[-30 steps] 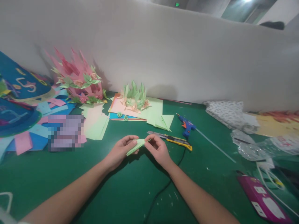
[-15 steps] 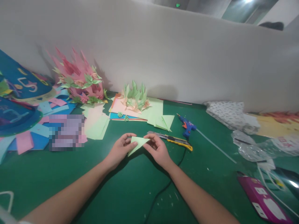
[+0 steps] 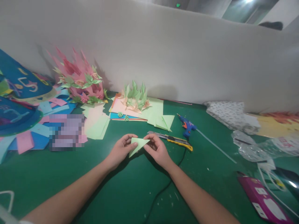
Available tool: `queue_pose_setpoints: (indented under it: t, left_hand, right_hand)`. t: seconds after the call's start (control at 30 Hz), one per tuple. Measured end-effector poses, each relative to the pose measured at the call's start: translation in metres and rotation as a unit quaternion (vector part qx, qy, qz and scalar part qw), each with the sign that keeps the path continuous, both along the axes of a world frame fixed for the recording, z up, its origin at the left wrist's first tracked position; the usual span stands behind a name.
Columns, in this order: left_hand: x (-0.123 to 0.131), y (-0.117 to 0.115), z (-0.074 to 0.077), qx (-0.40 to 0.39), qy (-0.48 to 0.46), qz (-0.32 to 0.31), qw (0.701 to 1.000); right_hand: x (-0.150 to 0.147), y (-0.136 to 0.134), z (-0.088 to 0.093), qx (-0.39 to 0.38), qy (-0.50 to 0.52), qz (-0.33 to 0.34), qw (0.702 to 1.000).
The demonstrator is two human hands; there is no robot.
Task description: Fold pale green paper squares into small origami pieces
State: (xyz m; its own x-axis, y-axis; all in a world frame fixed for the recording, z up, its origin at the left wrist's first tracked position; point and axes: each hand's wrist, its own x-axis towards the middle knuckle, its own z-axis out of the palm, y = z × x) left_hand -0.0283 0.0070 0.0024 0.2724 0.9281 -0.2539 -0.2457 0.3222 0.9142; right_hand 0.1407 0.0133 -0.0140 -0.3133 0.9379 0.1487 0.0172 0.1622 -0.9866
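Note:
Between my two hands is a light green piece of folded paper (image 3: 139,145), shaped like a triangle and raised over the green table (image 3: 112,199). My left hand (image 3: 121,150) pinches its left side, thumb on top and fingers behind. On the other side, my right hand (image 3: 157,150) grips the right corner, its fingertips partly hidden behind the paper. Just beyond my right hand lies a yellow utility knife (image 3: 178,141) with its blade out. Past the knife rests a blue hot glue gun (image 3: 187,126) with a long glue stick (image 3: 216,145) in its back.
A green paper crown (image 3: 135,96) stands on stacked paper sheets (image 3: 155,107). Pink paper crowns (image 3: 77,74) and blue cone hats (image 3: 23,81) are at the left. A magenta power strip (image 3: 263,197) and clear plastic bag (image 3: 249,149) lie right. A black cord (image 3: 161,191) crosses the table.
Both hands stay in nearly the same place. The folded green paper has shifted very slightly in their grip.

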Motion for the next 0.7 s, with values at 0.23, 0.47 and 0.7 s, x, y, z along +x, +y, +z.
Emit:
queue_pose_setpoints:
  t: [0.23, 0.47, 0.7]
  left_hand:
    - [0.002, -0.002, -0.002, 0.036, 0.065, 0.003, 0.997]
    - [0.012, -0.007, -0.006, 0.046, 0.066, 0.000, 0.997]
    - [0.012, -0.007, -0.004, -0.006, 0.042, 0.011, 0.999]
  right_hand:
    - [-0.001, 0.000, 0.001, 0.023, -0.039, -0.015, 0.999]
    - [-0.001, -0.002, -0.002, 0.103, -0.122, -0.051, 0.986]
    - [-0.004, -0.005, 0.000, 0.199, -0.186, -0.103, 0.957]
